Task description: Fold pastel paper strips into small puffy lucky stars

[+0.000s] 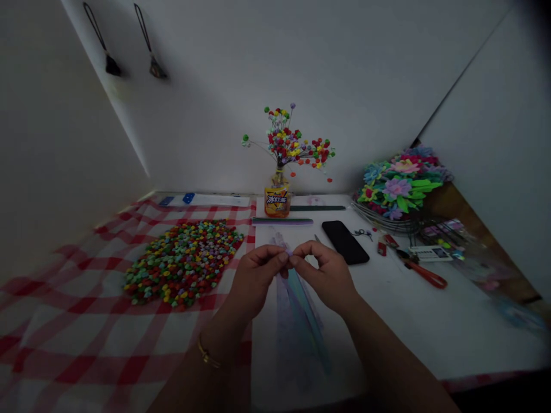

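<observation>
Pinching a paper strip (289, 253) near 冰红茶 bottle (277, 201).

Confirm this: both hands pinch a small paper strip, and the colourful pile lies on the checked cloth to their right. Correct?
Not quite. The head view shows the colourful pile on the checked cloth to their left; the left hand and right hand do pinch the paper strip.
</observation>
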`<state>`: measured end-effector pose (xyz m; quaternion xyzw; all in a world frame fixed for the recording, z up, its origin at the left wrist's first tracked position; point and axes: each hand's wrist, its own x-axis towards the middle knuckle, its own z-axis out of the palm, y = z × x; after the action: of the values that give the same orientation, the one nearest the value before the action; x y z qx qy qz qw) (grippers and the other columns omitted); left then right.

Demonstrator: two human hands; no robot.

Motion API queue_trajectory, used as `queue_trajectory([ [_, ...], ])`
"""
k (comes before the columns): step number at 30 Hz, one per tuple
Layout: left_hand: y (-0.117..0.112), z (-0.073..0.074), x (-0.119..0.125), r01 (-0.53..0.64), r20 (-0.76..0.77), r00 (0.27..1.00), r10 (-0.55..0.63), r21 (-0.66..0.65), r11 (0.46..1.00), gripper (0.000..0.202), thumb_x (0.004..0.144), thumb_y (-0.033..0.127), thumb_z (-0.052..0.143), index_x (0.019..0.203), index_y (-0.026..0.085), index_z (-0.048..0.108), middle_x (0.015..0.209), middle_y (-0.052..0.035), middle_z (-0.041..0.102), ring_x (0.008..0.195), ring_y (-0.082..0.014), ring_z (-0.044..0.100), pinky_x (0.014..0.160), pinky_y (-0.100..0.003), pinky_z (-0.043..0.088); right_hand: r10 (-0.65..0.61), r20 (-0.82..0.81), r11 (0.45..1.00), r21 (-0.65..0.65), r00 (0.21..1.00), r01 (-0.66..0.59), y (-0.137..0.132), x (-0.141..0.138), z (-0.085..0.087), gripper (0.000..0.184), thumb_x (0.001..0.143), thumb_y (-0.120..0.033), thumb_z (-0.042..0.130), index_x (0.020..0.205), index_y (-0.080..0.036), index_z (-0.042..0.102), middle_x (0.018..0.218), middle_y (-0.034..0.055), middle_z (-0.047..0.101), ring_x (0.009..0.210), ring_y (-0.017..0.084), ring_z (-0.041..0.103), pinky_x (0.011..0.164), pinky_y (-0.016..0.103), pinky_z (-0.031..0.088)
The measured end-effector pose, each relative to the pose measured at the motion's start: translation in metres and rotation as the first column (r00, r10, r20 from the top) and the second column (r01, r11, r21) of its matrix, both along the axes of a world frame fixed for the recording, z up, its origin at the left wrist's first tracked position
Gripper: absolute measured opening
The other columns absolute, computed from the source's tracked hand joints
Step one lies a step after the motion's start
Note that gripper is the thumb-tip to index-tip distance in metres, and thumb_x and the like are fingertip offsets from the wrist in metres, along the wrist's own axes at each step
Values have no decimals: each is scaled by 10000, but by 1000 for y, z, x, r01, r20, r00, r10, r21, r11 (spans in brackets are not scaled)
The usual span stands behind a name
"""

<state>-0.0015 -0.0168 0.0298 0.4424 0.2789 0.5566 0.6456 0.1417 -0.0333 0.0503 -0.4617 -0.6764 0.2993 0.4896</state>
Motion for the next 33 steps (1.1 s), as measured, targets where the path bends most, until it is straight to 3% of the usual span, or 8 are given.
queue_trajectory([
  [3, 0, 6, -6, -1, -200, 980, 18, 81, 997, 93, 689, 229, 653, 682, 136, 647, 559, 7, 585, 514, -90, 501, 529, -227, 398, 85, 59, 993, -82, 995, -80, 2, 7, 3, 131, 781, -306, 544, 742, -190, 592, 702, -1, 572, 692, 139, 518, 657, 264, 399],
  [6, -2, 9, -8, 72, -313, 948, -50, 61, 995, 90, 672, 215, 657, 652, 130, 638, 540, 6, 577, 479, -83, 481, 497, -224, 383, 134, 131, 987, -105, 982, -120, 2, 10, 7, 154, 799, -257, 507, 674, -186, 562, 637, -22, 527, 627, 116, 480, 600, 240, 368],
  [8, -3, 9, -7, 99, -290, 953, -85, 35, 994, 99, 677, 222, 653, 649, 129, 632, 530, 7, 571, 474, -82, 478, 495, -224, 379, 120, 158, 992, -61, 980, -111, 1, 9, 8, 162, 795, -209, 494, 640, -185, 534, 616, -32, 501, 609, 109, 462, 586, 233, 353],
  [11, -4, 6, -4, 106, -139, 985, -100, 35, 994, 99, 683, 230, 655, 708, 136, 635, 563, 7, 584, 510, -88, 501, 534, -234, 399, 26, 113, 999, 23, 993, -29, -2, 3, 6, 166, 808, -220, 482, 649, -187, 516, 621, -31, 485, 612, 112, 456, 589, 235, 352],
  [14, -3, 3, -2, 54, -52, 997, -52, 48, 997, 135, 634, 205, 702, 733, 143, 636, 573, 12, 586, 531, -93, 514, 550, -237, 409, -20, 16, 999, 36, 1000, 20, -3, -2, 2, 174, 825, -269, 478, 675, -190, 515, 630, -25, 498, 613, 117, 460, 584, 237, 354],
  [20, -2, 3, -3, -53, -56, 997, 56, 58, 997, 91, 657, 197, 686, 729, 148, 660, 569, 17, 594, 540, -85, 512, 553, -222, 408, 30, 13, 998, 48, 999, -30, -3, -6, 0, 174, 837, -231, 469, 683, -185, 538, 649, -23, 523, 640, 112, 476, 617, 227, 366],
  [28, -2, 3, -4, -5, -138, 990, 15, 71, 997, 54, 655, 177, 674, 639, 139, 638, 512, 26, 559, 490, -71, 475, 502, -209, 378, 58, 60, 998, -14, 996, -57, -2, 1, 5, 144, 797, -210, 506, 659, -174, 520, 626, -30, 468, 616, 103, 444, 574, 221, 345],
  [33, -1, 2, -3, 21, -27, 999, -20, 35, 999, 66, 655, 177, 678, 629, 138, 632, 488, 25, 559, 476, -70, 474, 496, -208, 368, 128, -45, 991, -19, 991, -129, -1, -1, 2, 149, 806, -231, 512, 668, -178, 532, 630, -30, 486, 629, 103, 460, 605, 229, 364],
])
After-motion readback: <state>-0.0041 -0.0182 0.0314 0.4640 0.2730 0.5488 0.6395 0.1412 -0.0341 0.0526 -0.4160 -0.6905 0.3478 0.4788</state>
